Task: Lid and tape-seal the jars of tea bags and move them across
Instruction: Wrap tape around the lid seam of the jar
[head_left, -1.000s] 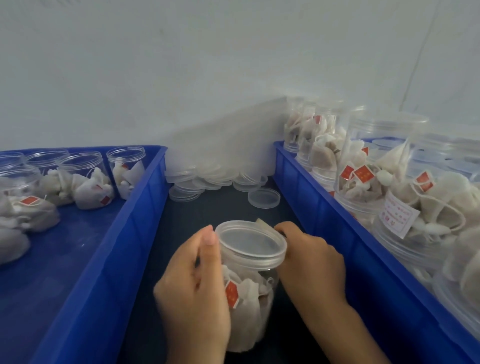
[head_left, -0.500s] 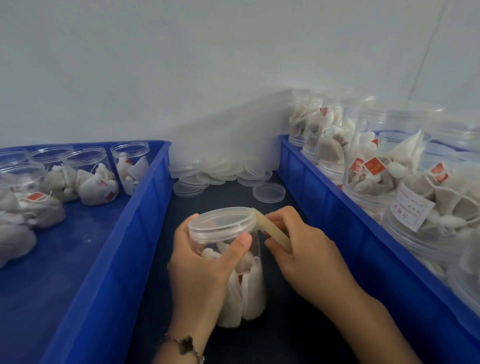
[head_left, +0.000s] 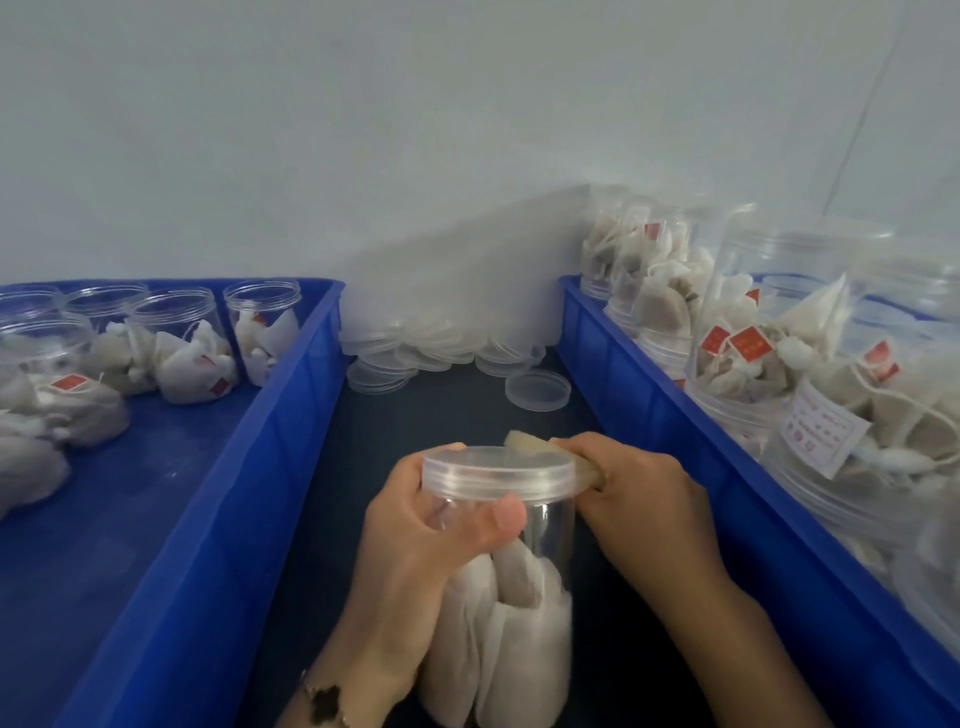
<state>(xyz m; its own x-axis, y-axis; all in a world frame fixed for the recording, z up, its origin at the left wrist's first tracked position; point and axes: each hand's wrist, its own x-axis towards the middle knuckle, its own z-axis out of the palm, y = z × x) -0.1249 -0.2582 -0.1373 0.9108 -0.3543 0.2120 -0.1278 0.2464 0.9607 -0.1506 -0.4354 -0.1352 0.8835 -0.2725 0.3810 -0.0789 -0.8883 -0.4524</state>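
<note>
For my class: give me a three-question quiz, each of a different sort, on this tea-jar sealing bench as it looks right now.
1. True or false: the jar in hand has its lid on.
2. Which hand pinches the tape? A) left B) right
3. Fill in: the open jars stand in the ____ bin.

Key
1. True.
2. B: the right hand pinches it; the left hand holds the jar.
3. Left.

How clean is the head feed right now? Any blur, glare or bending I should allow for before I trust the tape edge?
Head view: soft and flat-lit, no hard glare; jar and lid fairly clear, tape strip edges smeared by the right hand; wide-angle bending curves the right crate, whose jars blur; left hand readable.
</note>
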